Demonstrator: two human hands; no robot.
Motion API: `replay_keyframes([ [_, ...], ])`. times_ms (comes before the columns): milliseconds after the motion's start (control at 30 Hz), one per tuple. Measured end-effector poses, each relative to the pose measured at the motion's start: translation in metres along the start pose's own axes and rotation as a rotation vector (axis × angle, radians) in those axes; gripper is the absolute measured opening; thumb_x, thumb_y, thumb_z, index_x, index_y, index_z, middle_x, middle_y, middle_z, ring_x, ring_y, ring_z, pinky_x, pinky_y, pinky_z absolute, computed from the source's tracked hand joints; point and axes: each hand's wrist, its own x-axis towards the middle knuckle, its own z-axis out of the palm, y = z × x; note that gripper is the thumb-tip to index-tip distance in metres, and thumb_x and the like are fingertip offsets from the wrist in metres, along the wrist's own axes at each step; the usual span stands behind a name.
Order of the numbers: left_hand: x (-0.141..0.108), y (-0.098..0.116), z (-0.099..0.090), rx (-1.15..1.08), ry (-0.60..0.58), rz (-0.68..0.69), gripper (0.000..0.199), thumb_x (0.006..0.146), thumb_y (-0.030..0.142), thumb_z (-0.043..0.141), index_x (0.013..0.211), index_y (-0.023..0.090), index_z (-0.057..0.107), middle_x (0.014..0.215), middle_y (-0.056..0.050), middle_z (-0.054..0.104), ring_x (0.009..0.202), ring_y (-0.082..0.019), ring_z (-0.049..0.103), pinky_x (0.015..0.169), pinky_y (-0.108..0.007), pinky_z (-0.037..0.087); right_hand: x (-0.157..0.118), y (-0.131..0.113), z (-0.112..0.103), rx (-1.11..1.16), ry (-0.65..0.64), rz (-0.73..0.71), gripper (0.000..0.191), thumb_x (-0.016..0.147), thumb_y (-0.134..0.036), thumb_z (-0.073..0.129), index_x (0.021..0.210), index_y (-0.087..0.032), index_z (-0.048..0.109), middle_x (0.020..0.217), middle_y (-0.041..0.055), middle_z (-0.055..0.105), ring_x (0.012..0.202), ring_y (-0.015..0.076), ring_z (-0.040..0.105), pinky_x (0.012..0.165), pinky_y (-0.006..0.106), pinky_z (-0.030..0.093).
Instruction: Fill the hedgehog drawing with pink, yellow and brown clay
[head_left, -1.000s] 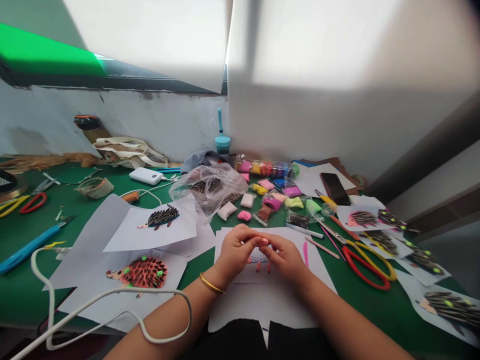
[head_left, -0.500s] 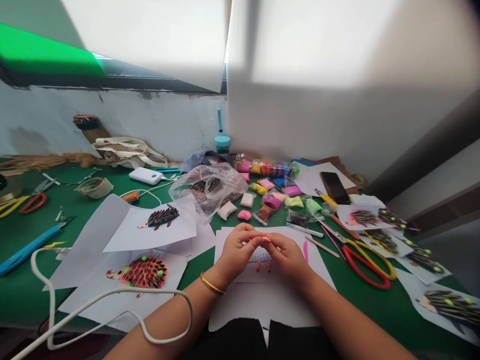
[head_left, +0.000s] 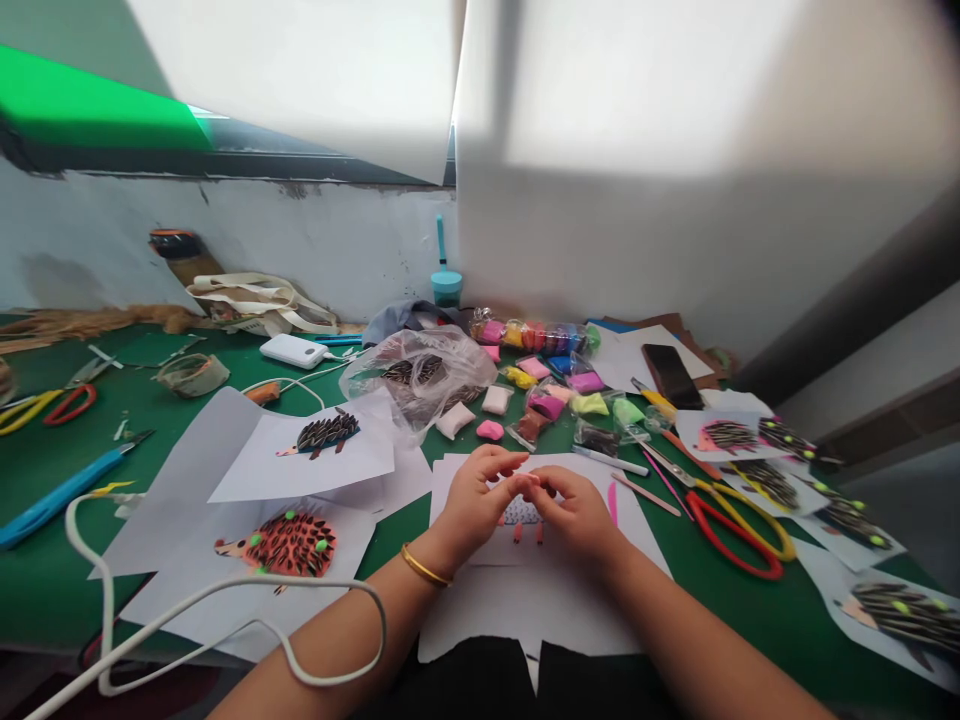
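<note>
Figure [head_left: 523,514] at 6 o'clock from yr L hand [head_left: 480,500] & R hand [head_left: 577,508], prob. for quick access. Both curl, tips meeting; can't tell if grasping anything.

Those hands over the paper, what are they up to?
A person's left hand and right hand meet at the fingertips above a partly hidden animal with pink legs, on white paper. Whether they pinch something small is hard to tell. Scissors lie to the right, a red hedgehog to the left.

Green tabletop [head_left: 37,590], white paper sheets [head_left: 525,615], coloured packets [head_left: 591,404], clear plastic bag [head_left: 382,362], blue-handled tool [head_left: 67,495], scissors [head_left: 701,486]
</note>
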Motion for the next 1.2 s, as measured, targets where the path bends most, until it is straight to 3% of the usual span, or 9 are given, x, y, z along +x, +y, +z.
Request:
replay_keyframes([
  [100, 0.0001, -0.0012, 0.0005, 0.086, 0.003, 0.069, 0.02, 0.084, 0.04, 0.07, 0.085, 0.021, 0.077, 0.084, -0.005, 0.063, 0.078, -0.016, 0.06, 0.056, -0.022, 0.051, -0.0004, -0.0024, 0.0, -0.079, -0.009, -0.023, 0.03, 0.093, -0.039, 0.054, 0.074, -0.021, 0.069, 0.069, 0.0022, 0.068, 0.068, 0.0176, 0.06, 0.066, 0.03, 0.047],
  [200, -0.0004, -0.0018, 0.0006, 0.076, 0.032, 0.054, 0.024, 0.083, 0.041, 0.07, 0.075, 0.02, 0.075, 0.079, -0.004, 0.061, 0.075, -0.015, 0.059, 0.051, -0.02, 0.05, -0.0004, -0.0042, -0.0006, -0.038, -0.021, -0.023, 0.024, 0.091, -0.039, 0.056, 0.082, -0.022, 0.07, 0.078, 0.0022, 0.071, 0.073, 0.0179, 0.062, 0.068, 0.029, 0.048],
  [400, -0.0002, -0.0041, 0.0015, 0.034, -0.008, 0.024, 0.026, 0.087, 0.042, 0.064, 0.102, 0.024, 0.076, 0.096, -0.006, 0.062, 0.082, -0.016, 0.061, 0.043, -0.017, 0.047, -0.0001, -0.0017, -0.0004, -0.064, -0.018, -0.032, 0.031, 0.094, -0.038, 0.053, 0.072, -0.021, 0.066, 0.069, 0.001, 0.066, 0.069, 0.0168, 0.059, 0.066, 0.029, 0.045],
  [567, 0.0008, -0.0055, 0.0013, 0.089, 0.018, 0.078, 0.02, 0.085, 0.038, 0.068, 0.081, 0.022, 0.078, 0.083, -0.005, 0.062, 0.076, -0.015, 0.06, 0.056, -0.022, 0.052, -0.0008, -0.002, 0.0, -0.096, -0.027, -0.051, 0.027, 0.092, -0.036, 0.054, 0.074, -0.022, 0.067, 0.07, 0.0003, 0.066, 0.068, 0.0164, 0.058, 0.066, 0.028, 0.044],
  [667, 0.0009, -0.0052, 0.0003, 0.043, 0.038, 0.033, 0.027, 0.088, 0.044, 0.062, 0.085, 0.021, 0.077, 0.089, -0.005, 0.063, 0.072, -0.014, 0.06, 0.05, -0.022, 0.05, -0.0005, -0.0023, -0.0006, -0.05, -0.034, -0.035, 0.026, 0.095, -0.038, 0.053, 0.082, -0.022, 0.069, 0.078, 0.0007, 0.069, 0.074, 0.0167, 0.061, 0.071, 0.028, 0.045],
  [767, 0.0014, -0.0044, -0.0002, 0.063, 0.008, 0.054, 0.024, 0.088, 0.042, 0.064, 0.095, 0.023, 0.077, 0.093, -0.006, 0.065, 0.078, -0.016, 0.062, 0.056, -0.023, 0.053, -0.0004, -0.0016, -0.0004, -0.077, -0.019, -0.036, 0.032, 0.094, -0.036, 0.053, 0.069, -0.021, 0.065, 0.067, -0.0002, 0.065, 0.068, 0.016, 0.059, 0.067, 0.028, 0.044],
  [933, 0.0022, -0.0056, -0.0003, 0.127, 0.028, 0.101, 0.018, 0.086, 0.034, 0.067, 0.077, 0.021, 0.076, 0.078, -0.004, 0.065, 0.078, -0.017, 0.061, 0.065, -0.025, 0.053, -0.0008, -0.0013, -0.0003, -0.089, -0.041, -0.06, 0.023, 0.092, -0.034, 0.056, 0.078, -0.022, 0.069, 0.074, 0.0002, 0.068, 0.071, 0.0168, 0.06, 0.068, 0.028, 0.044],
  [1033, 0.0023, -0.0076, -0.0006, 0.091, 0.042, 0.081, 0.024, 0.09, 0.037, 0.06, 0.083, 0.022, 0.077, 0.084, -0.005, 0.065, 0.077, -0.017, 0.062, 0.059, -0.025, 0.052, -0.0009, -0.0014, 0.0, -0.064, -0.056, -0.054, 0.025, 0.094, -0.037, 0.053, 0.081, -0.023, 0.069, 0.078, 0.0008, 0.069, 0.074, 0.0176, 0.061, 0.07, 0.029, 0.045],
  [1200, 0.0014, -0.0059, -0.0003, 0.117, -0.007, 0.093, 0.022, 0.085, 0.041, 0.068, 0.096, 0.025, 0.077, 0.09, -0.006, 0.064, 0.081, -0.017, 0.062, 0.058, -0.023, 0.053, -0.0007, -0.0004, 0.0018, -0.137, 0.014, -0.04, 0.03, 0.091, -0.032, 0.054, 0.063, -0.021, 0.059, 0.062, 0.0, 0.06, 0.063, 0.016, 0.055, 0.061, 0.028, 0.041],
])
